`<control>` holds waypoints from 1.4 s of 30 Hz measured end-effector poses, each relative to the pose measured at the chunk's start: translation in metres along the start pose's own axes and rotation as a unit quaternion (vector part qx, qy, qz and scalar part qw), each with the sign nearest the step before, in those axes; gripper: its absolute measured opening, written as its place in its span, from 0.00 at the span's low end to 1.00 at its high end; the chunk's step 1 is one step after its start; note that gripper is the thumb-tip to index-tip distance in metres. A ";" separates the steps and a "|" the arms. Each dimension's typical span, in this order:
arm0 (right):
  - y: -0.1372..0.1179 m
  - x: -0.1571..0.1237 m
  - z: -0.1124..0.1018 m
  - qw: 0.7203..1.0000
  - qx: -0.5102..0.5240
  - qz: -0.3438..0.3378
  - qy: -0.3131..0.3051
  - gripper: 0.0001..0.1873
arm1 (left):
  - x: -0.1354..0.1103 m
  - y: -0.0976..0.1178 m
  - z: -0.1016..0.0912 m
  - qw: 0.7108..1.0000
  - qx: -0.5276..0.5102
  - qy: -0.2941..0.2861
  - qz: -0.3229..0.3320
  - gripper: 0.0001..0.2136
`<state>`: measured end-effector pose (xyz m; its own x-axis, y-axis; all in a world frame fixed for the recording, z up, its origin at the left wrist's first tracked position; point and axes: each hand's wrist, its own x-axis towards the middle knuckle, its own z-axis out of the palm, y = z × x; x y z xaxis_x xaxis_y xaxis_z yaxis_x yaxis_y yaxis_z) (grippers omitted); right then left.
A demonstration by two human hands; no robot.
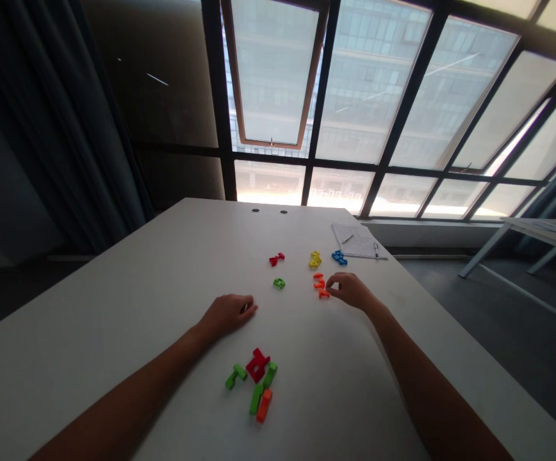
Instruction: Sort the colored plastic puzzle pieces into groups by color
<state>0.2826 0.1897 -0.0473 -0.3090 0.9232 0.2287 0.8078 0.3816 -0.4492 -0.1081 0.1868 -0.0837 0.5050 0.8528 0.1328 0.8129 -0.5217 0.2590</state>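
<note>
My right hand [351, 289] rests on the white table [114, 301] with its fingers pinched at a small orange plastic piece [320, 285]; whether it grips the piece I cannot tell. My left hand [227, 314] lies on the table with fingers curled loosely, and nothing shows in it. Just beyond it sits a small green piece [278, 283]. Farther back lie a red piece [277, 258], a yellow piece [315, 259] and a blue piece [339, 257]. Near me, between my forearms, sits a cluster of red, green and orange pieces [257, 378].
A sheet of paper with a pen [359, 243] lies at the table's far right corner. Two small round holes [268, 210] mark the far edge. A big window [355, 96] fills the back, dark curtains hang left, and another table [542, 230] stands at the right.
</note>
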 end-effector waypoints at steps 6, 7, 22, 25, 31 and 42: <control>-0.083 -0.007 0.000 0.984 0.023 -0.114 -0.137 0.12 | 0.000 0.000 -0.001 1.000 -0.007 0.004 -0.001 0.18; -0.098 -0.011 0.004 0.976 0.034 -0.131 -0.173 0.17 | 0.000 0.000 -0.001 1.000 -0.010 0.006 -0.001 0.18; -0.154 -0.029 0.050 0.929 0.008 -0.263 -0.259 0.18 | -0.001 0.002 -0.002 1.000 0.000 0.007 0.000 0.17; -0.151 -0.030 0.050 0.932 -0.032 -0.260 -0.251 0.17 | -0.001 0.002 -0.002 1.000 -0.005 0.007 -0.002 0.17; -0.144 -0.029 0.038 0.946 -0.147 -0.210 -0.197 0.12 | 0.000 0.001 0.000 1.000 -0.008 0.008 -0.002 0.17; -0.130 -0.022 0.047 0.952 -0.060 -0.222 -0.200 0.10 | -0.001 0.000 -0.001 1.000 -0.007 0.011 0.002 0.17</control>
<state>0.1607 0.1218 -0.0347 -0.7810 0.6243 0.0154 0.5965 0.7531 -0.2775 -0.1087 0.1859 -0.0831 0.5016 0.8512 0.1547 0.8066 -0.5248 0.2721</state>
